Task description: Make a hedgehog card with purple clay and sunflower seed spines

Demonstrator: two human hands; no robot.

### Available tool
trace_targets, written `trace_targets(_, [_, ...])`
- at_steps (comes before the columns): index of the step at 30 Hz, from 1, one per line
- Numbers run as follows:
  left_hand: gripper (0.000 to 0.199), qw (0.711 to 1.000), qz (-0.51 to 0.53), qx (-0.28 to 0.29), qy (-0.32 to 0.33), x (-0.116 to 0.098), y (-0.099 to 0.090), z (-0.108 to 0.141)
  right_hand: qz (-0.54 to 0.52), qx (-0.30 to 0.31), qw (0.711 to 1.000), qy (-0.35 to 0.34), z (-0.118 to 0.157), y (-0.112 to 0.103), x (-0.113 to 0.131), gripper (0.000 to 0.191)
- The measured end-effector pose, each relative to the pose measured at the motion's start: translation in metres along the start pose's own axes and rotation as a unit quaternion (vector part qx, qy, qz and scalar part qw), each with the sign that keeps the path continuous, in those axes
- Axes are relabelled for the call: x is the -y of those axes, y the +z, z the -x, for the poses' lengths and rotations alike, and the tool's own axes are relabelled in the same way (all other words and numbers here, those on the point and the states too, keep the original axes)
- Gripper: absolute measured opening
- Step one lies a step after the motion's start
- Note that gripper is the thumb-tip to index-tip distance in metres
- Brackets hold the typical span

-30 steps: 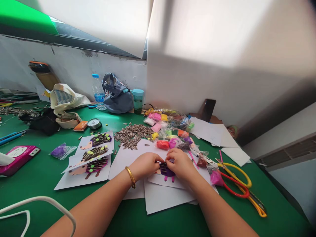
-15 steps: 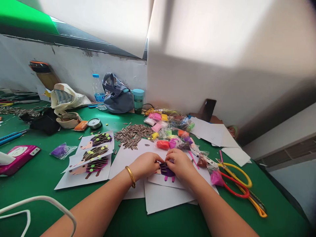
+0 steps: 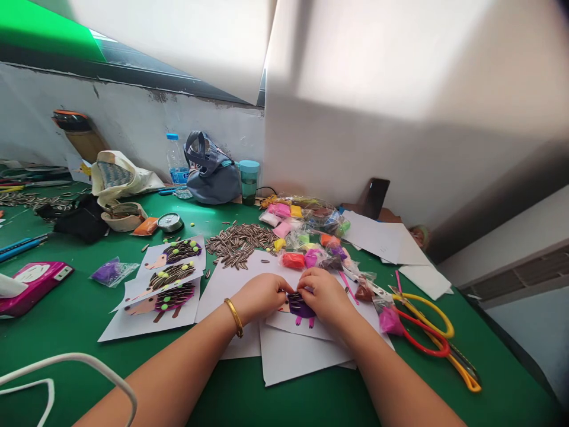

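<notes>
A small hedgehog (image 3: 301,307) of purple clay, with pink legs and striped sunflower seeds stuck in its back, lies on white paper (image 3: 291,356) in front of me. My left hand (image 3: 265,295), a gold bangle at its wrist, reaches its upper edge with thumb and forefinger pinched together. From the other side my right hand (image 3: 323,296) covers the hedgehog's right end, its fingertips pinched on the purple clay's top. What either pinch holds is too small or hidden. Beyond my hands is a heap of sunflower seeds (image 3: 240,242).
Finished-looking hedgehog pictures (image 3: 175,296) overlap at left. Bagged coloured clay (image 3: 294,260) lies behind my right hand. Red-and-yellow-handled scissors (image 3: 424,338) rest at right. A purple clay bag (image 3: 109,271), a magenta device (image 3: 38,284) and a white cable (image 3: 89,362) are at far left.
Hardly anything differs. Both hands stay pinched at the hedgehog's top edge, with only a very slight shift of the left wrist and the paper.
</notes>
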State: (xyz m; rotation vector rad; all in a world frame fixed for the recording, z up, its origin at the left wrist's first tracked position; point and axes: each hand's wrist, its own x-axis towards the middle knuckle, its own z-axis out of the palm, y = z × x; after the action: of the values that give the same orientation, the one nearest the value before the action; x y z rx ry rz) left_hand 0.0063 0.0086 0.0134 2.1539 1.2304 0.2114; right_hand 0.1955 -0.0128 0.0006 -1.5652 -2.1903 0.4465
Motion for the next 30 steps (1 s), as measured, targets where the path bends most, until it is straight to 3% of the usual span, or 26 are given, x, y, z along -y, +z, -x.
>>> trace_targets(15, [0.04,1.0,0.018,-0.019,0.001,0.0048,0.0008,-0.0023,-0.011,0.0,1.0,-0.01,0.0017,-0.005,-0.002,0.021])
trace_targets(30, [0.027,0.999,0.022,-0.026,-0.019,0.0023,0.0083,-0.0048,-0.026,-0.025,0.999,-0.004,0.0021,-0.0036,-0.0081,0.02])
